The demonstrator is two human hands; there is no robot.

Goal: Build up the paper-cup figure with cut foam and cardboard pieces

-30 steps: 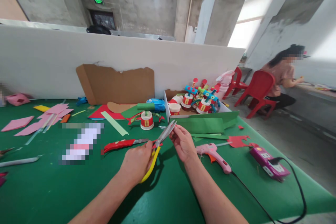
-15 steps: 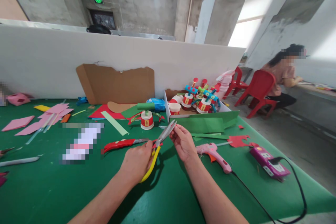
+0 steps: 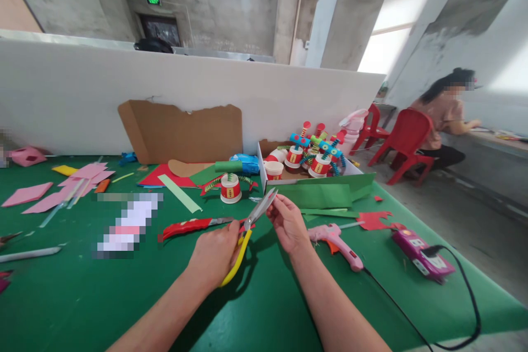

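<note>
My left hand (image 3: 215,254) is closed round the yellow handles of a pair of scissors (image 3: 251,231), whose silver blades point up and to the right. My right hand (image 3: 289,224) is pinched at the blade tips, fingers pressed together on something too small to make out. Both hands hover over the green table (image 3: 82,297). A red utility knife (image 3: 187,226) lies just left of the scissors. A pink glue gun (image 3: 336,239) lies just right of my right hand.
A white box (image 3: 264,176) of paper-cup figures stands behind my hands, with one cup figure (image 3: 230,188) beside it. Green paper sheets (image 3: 322,195), red scraps, pink paper pieces (image 3: 49,192) and a cardboard sheet (image 3: 185,132) lie around. A pink power strip (image 3: 423,256) sits at right. Another person sits far right.
</note>
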